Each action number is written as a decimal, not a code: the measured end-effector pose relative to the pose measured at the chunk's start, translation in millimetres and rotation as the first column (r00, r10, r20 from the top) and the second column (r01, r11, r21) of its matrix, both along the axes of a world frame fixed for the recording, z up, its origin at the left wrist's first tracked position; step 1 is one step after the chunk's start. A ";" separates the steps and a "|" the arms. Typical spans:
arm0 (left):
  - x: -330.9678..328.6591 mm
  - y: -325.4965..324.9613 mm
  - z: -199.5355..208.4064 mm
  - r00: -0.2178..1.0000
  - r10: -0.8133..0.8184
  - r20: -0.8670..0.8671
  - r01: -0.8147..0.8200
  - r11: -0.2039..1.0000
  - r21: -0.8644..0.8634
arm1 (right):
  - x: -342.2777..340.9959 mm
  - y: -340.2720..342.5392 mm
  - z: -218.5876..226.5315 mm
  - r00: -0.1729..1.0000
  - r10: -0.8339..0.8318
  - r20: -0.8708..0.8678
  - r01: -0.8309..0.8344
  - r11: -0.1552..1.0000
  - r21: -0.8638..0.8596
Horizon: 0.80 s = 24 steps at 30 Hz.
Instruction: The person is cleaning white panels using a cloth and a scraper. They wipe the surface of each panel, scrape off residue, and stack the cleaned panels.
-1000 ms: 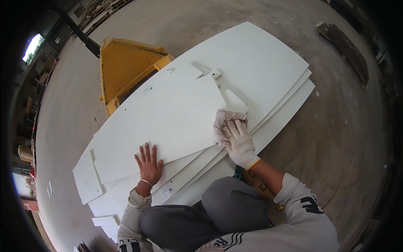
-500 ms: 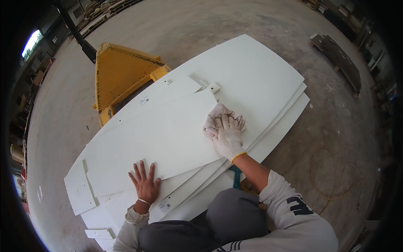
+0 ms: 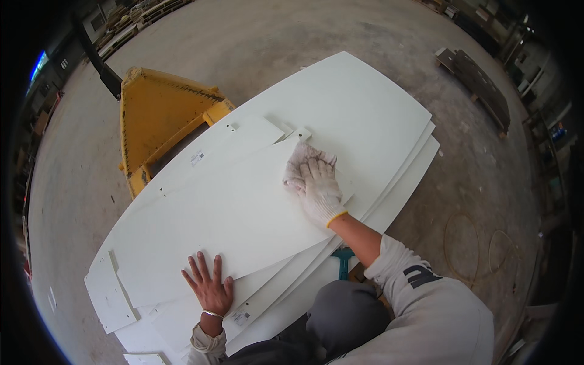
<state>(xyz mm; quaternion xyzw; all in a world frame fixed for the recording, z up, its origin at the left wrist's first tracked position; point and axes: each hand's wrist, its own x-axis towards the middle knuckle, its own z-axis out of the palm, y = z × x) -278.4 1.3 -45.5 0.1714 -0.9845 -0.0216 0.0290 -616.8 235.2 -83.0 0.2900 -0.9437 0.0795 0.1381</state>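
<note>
Large white panels with curved edges (image 3: 207,228) lie stacked and partly overlapping in front of me. My right hand (image 3: 321,191), in a white knit glove with a yellow cuff edge, presses a crumpled, stained rag (image 3: 297,159) onto the top panel. Just beyond the rag is the panel's corner, beside a small white piece with a dark hole (image 3: 302,134). My left hand (image 3: 213,293) is bare and rests with fingers spread on the near edge of the same panel, holding nothing. A narrow white piece (image 3: 111,293) lies at the stack's left end.
A yellow pallet jack (image 3: 164,106) with a dark handle stands beyond the stack at left. A teal tool (image 3: 344,258) sticks out by my right knee. Brown boards (image 3: 476,85) lie on the floor at far right; a thin hose (image 3: 465,249) coils at right.
The rag under my right hand has slid slightly away from me, closer to the top panel's corner. My left hand stays on the near edge. The whole view has shifted a little.
</note>
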 end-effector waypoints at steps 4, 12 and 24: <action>-20.5 16.1 -7.6 0.999 -0.046 0.019 0.045 0.998 0.049 | -94.8 -28.6 31.9 0.963 -0.135 0.235 0.150 0.988 -0.048; -5.6 1.2 -3.8 0.999 0.030 0.042 -0.032 0.998 0.045 | -31.6 -92.9 30.9 0.948 0.246 0.202 -0.276 0.952 0.134; 51.3 -16.5 -10.1 0.982 0.190 -0.009 -0.188 0.975 0.120 | -52.6 -114.8 38.5 0.981 0.035 0.190 -0.070 0.981 0.181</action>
